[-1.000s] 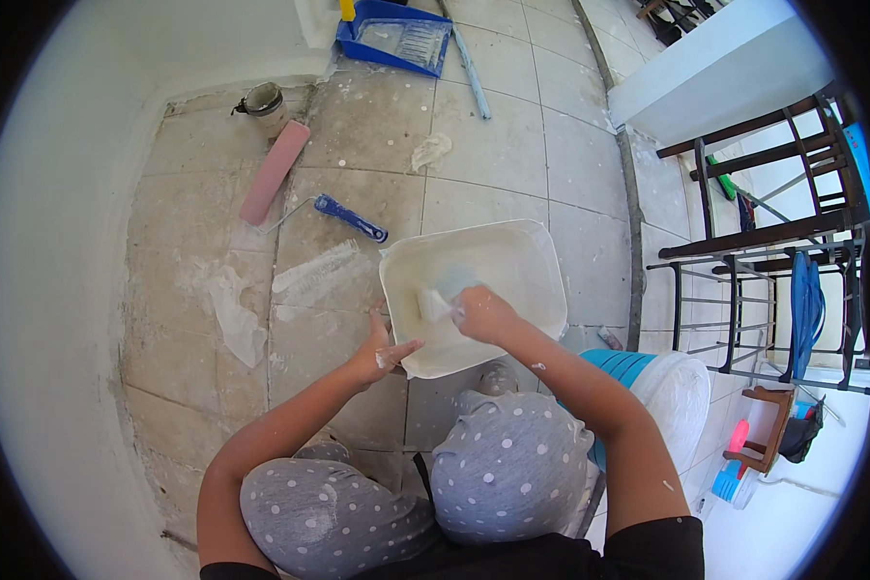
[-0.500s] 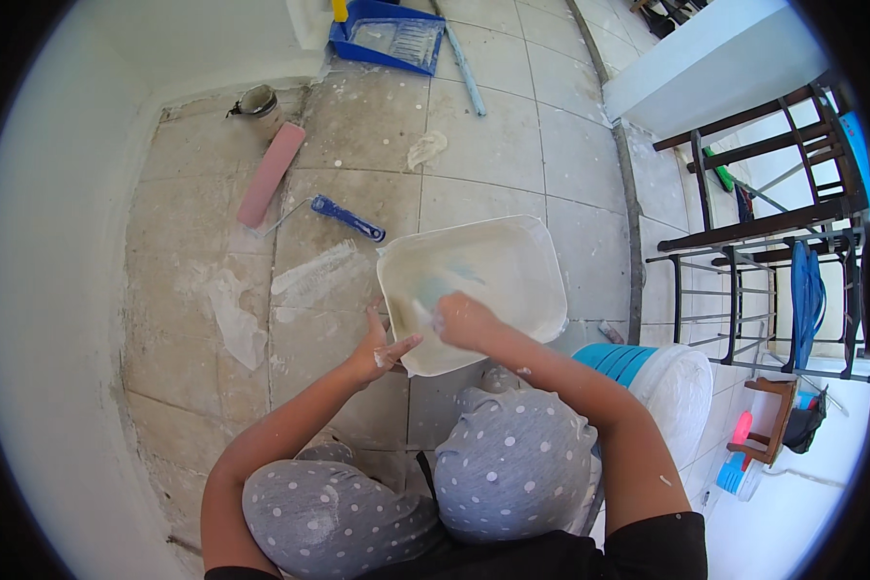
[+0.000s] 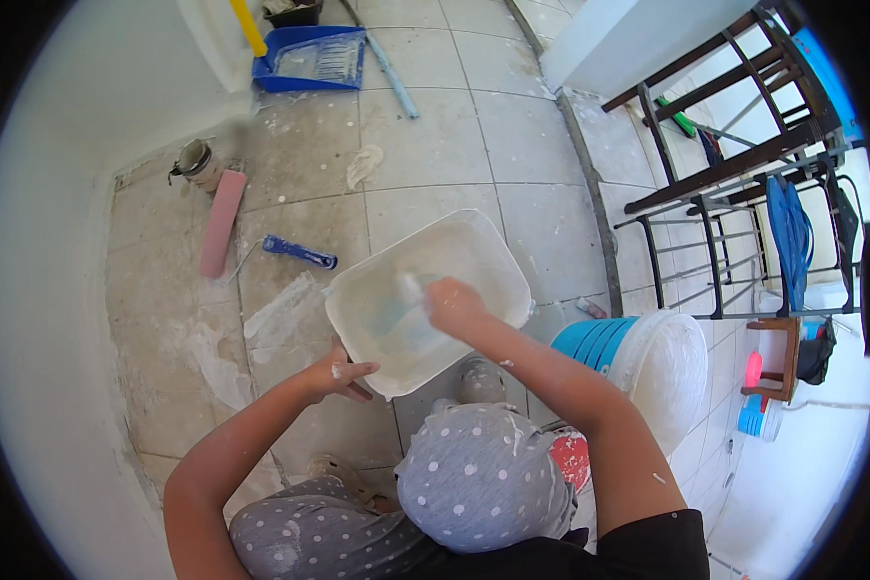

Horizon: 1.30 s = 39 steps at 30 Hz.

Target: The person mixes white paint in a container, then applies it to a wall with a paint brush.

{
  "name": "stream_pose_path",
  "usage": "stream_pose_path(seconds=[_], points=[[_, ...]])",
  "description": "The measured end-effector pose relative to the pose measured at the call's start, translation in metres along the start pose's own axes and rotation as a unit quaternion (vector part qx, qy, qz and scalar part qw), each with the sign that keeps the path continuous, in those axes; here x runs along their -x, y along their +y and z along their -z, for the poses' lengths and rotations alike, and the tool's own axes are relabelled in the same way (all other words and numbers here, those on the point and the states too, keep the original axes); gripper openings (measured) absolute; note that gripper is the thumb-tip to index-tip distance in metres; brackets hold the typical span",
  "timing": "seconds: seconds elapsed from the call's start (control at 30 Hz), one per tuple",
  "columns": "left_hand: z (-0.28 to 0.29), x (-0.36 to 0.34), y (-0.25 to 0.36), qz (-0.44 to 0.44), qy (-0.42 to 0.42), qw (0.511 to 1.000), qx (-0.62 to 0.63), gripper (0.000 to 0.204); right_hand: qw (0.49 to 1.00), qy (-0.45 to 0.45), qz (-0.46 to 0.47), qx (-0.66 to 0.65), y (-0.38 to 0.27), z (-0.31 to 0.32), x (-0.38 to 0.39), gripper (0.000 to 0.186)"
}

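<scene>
A white, paint-smeared rectangular tub (image 3: 498,253) sits on the floor in front of me, turned at a slant. My left hand (image 3: 341,375) grips its near left corner, the thumb over the rim and the fingers outside below. Inside it, my right hand (image 3: 452,309) is closed around a pale thing smeared by motion, whose kind I cannot make out. Bluish-white streaks mark the tub's bottom beneath that hand. Left of the tub lies a paint roller with a pink sleeve (image 3: 223,224) and a blue handle (image 3: 300,252).
A turquoise and white bucket (image 3: 594,345) stands close by my right forearm. Farther off are a blue dustpan (image 3: 307,58), a pale blue stick (image 3: 392,75) and a small dirty can (image 3: 199,162). Dark-framed furniture (image 3: 720,174) stands at the right, and a white wall (image 3: 58,290) borders the left.
The tub has turned slantwise, its left end swinging nearer to me. My right hand has moved across its inside. The view has shifted, bringing more of the bucket into sight.
</scene>
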State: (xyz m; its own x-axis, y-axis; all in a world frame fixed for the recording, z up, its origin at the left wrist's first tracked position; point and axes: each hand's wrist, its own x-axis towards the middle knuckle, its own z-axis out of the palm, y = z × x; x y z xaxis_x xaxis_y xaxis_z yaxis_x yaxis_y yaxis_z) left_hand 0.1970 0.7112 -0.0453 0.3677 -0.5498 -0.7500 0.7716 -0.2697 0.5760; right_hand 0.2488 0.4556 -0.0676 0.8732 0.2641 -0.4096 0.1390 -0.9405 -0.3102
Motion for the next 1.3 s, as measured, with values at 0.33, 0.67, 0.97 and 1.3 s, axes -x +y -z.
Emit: stream_pose_path(seconds=[0.33,0.67,0.97,1.3], points=[[0.015,-0.016,-0.015,-0.038,-0.040,0.998,0.026,0.061,0.991,-0.033,-0.104,0.071,0.012,0.052,0.011,0.017],[-0.002,-0.011,-0.013,-0.054,0.032,0.996,0.068,0.067,0.996,-0.053,-0.026,0.065,-0.007,0.071,0.024,0.015],[0.003,-0.018,-0.023,-0.104,-0.002,0.993,0.053,0.073,0.992,0.074,-0.069,0.072,0.018,0.039,-0.016,0.016],[0.006,-0.018,-0.034,-0.111,0.034,0.992,0.051,0.074,0.992,-0.041,0.109,0.047,-0.021,0.034,0.008,0.014]])
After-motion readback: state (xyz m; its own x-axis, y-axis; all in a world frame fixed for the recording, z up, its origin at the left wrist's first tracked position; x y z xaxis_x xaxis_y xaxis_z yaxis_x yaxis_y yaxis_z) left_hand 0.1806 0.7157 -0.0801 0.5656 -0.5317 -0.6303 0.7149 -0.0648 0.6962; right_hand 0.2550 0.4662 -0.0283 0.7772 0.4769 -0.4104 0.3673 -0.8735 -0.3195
